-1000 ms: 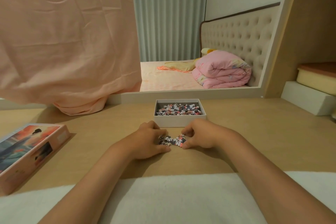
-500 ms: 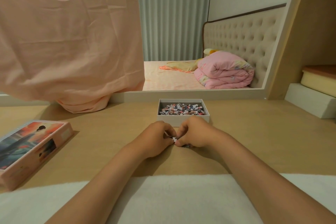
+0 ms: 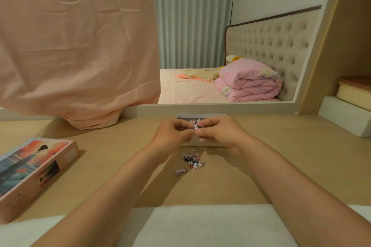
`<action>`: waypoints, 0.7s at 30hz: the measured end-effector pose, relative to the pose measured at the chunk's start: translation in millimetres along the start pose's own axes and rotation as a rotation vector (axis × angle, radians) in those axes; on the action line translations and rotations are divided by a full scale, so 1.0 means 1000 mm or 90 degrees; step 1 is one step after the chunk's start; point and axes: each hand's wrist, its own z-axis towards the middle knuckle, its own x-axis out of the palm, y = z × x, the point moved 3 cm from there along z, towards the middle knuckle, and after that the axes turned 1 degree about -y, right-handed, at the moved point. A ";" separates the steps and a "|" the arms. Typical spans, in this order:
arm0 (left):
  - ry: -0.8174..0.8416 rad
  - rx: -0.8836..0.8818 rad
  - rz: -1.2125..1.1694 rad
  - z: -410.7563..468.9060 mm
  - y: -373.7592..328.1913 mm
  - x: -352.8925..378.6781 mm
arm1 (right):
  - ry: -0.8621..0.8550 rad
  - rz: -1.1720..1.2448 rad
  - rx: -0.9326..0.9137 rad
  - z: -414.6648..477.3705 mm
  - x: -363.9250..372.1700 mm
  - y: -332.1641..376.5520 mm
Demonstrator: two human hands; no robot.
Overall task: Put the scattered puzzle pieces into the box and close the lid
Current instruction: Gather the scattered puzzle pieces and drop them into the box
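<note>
Your left hand point(image 3: 172, 134) and right hand point(image 3: 218, 132) pinch a clump of tiny, light cardboard puzzle pieces point(image 3: 196, 126) over the white box point(image 3: 208, 114) at mid frame, so cup them from both sides, as they likely slip.

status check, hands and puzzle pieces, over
Both pinching: left hand and right hand hold a clump of pieces over the box. More loose pieces on the table before it. The lid off, far left. Nothing in the way.
</note>
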 end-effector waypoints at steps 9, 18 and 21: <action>0.096 0.084 0.239 0.061 -0.026 0.004 | -0.078 -0.372 -0.169 0.053 -0.022 0.027; 0.116 0.183 0.598 0.061 0.015 -0.003 | 0.015 -0.572 -0.185 0.049 -0.022 0.003; 0.176 0.127 0.547 0.049 0.026 0.000 | 0.090 -0.652 -0.152 0.042 -0.013 -0.009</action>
